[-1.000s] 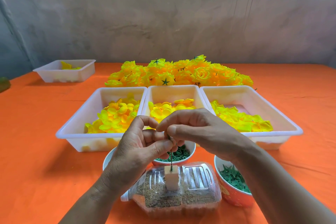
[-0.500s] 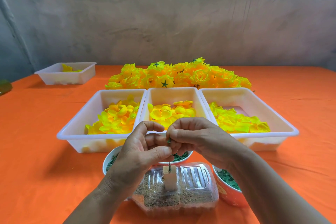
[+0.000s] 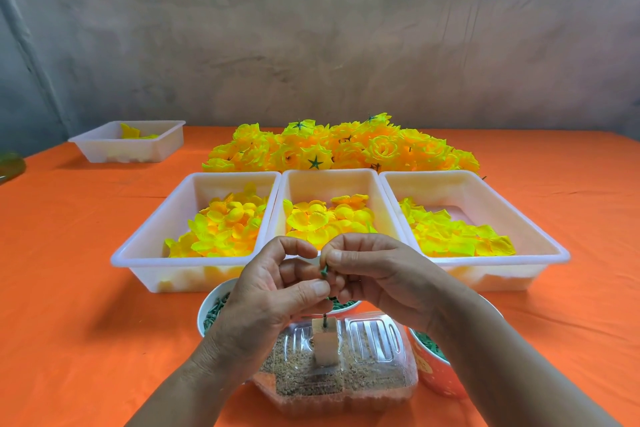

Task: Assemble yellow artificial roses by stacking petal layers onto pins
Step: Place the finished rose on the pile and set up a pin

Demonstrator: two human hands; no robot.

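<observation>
Two bare hands meet low over an orange tabletop (image 3: 69,288). The right hand (image 3: 377,274) pinches a small green piece (image 3: 324,270) between thumb and forefinger. The left hand (image 3: 263,295), fingers curled, closes its thumb tip on the lower end of the same piece. Whether it is a pin or a calyx part is too small to tell. The piece sits right at the fingertips, where the two hands touch, with nothing yellow on it yet.

Directly beneath, apart from the fingers, a thin pin (image 3: 325,317) stands upright in a pale block (image 3: 325,340). The block is bedded in a clear container (image 3: 374,367) of sandy grain — probably ballast, so the pin stays put while layers are pushed down.

Supplies seem ranged for easy reach. A left bowl (image 3: 207,308) and a right bowl (image 3: 433,378) of green parts sit just beside the container. Beyond them three white trays hold yellow petals — left tray (image 3: 145,253), middle tray (image 3: 287,184), right tray (image 3: 540,246) — seemingly sorted by layer. Behind these lies a heap of finished roses (image 3: 346,149). A far tray (image 3: 104,149) sits well apart at the left.
</observation>
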